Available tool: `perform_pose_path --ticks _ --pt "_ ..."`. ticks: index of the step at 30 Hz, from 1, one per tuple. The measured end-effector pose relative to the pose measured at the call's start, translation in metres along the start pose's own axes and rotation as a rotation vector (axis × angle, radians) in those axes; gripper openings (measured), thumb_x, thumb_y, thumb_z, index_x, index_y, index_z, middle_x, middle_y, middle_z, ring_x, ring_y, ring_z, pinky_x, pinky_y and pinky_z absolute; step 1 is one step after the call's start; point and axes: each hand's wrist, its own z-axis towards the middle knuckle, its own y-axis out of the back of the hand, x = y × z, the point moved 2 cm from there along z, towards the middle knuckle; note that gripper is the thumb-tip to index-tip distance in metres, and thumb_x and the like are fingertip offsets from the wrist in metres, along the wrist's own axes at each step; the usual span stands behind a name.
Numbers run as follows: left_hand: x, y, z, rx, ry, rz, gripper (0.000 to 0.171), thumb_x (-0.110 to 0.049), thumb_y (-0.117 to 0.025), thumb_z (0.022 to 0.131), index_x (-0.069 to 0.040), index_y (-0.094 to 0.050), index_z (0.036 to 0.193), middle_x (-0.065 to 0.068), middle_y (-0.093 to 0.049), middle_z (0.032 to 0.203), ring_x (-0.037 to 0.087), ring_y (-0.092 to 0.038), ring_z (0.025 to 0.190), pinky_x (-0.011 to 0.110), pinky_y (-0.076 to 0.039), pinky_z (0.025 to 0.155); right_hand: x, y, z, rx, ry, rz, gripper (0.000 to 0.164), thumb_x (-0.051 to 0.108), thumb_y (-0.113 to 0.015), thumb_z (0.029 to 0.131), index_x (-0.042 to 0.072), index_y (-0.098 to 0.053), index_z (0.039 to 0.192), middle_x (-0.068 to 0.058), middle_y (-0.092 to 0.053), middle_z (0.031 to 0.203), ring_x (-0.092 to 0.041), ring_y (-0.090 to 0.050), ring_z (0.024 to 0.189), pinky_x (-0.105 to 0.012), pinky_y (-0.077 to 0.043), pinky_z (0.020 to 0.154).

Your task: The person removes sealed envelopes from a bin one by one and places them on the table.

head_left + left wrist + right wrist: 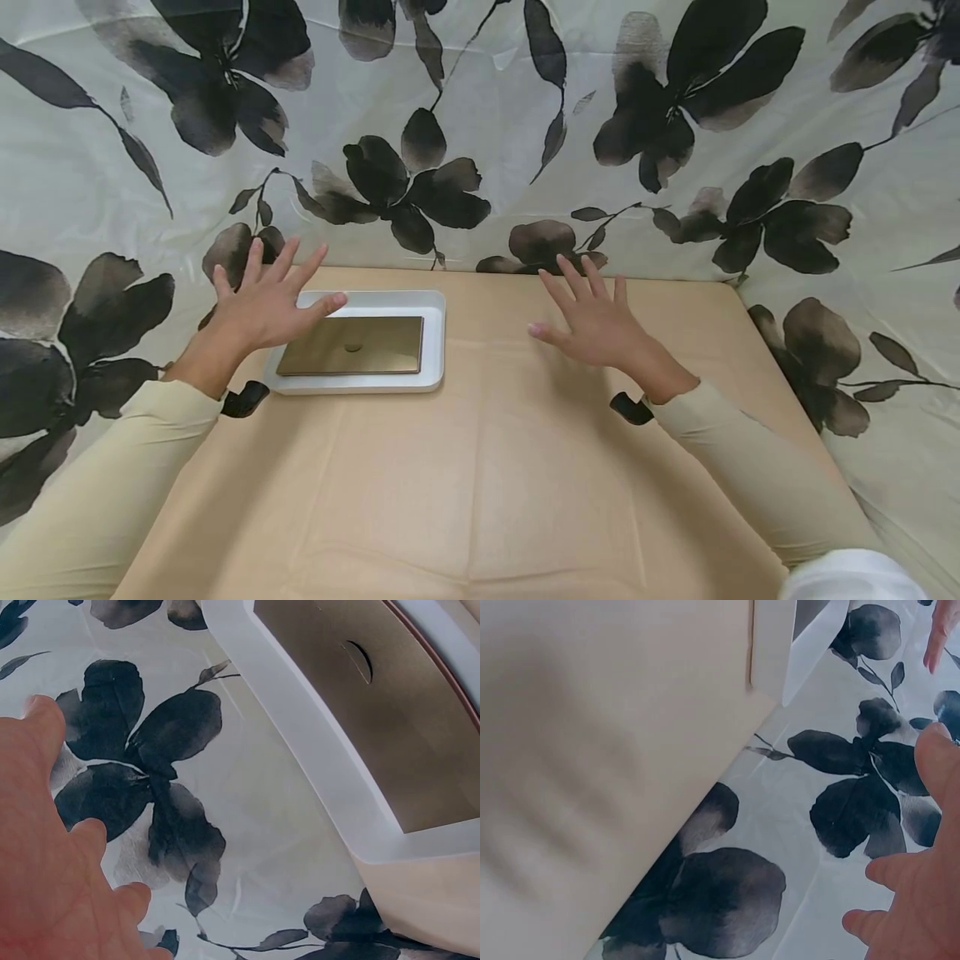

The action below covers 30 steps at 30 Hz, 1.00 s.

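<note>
Left hand (pixel 266 304) and right hand (pixel 592 325) wide apart, both splayed, gripping nothing!
From my remote seat, I see the gold-brown slab (pixel 375 350) lying flat inside the white tray (pixel 437 342), near the left hand; that raised rim probably keeps it from sliding across the tan tabletop (pixel 465 467).

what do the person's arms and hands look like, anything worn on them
The left hand and right hand are bare, without gloves. The left sleeve and right sleeve are long, plain and cream. The left wrist device and right wrist device are small and black; no cables show.
</note>
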Motion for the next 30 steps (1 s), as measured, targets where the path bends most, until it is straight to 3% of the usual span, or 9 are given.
perform_pose_path --ticks 15,30 --pt "0.006 -0.003 -0.001 -0.002 0.005 0.018 0.095 -0.085 -0.029 0.095 -0.035 0.005 0.168 0.016 0.014 0.175 0.056 0.026 0.153 0.088 0.019 0.105 0.024 -0.006 0.016 0.001 0.048 0.015 0.089 0.071 -0.046 0.101 0.028 -0.008 0.17 -0.006 0.005 0.178 -0.04 0.011 0.163 -0.08 0.006 0.12" --pt "0.006 -0.006 -0.001 0.002 -0.004 0.042 0.094 -0.083 -0.032 0.097 -0.033 0.001 0.169 0.017 0.011 0.175 0.054 0.022 0.155 0.087 0.015 0.109 0.045 -0.015 0.031 -0.012 0.067 0.004 0.09 0.074 -0.046 0.099 0.029 -0.011 0.169 -0.006 0.002 0.178 -0.039 0.008 0.164 -0.079 0.004 0.121"
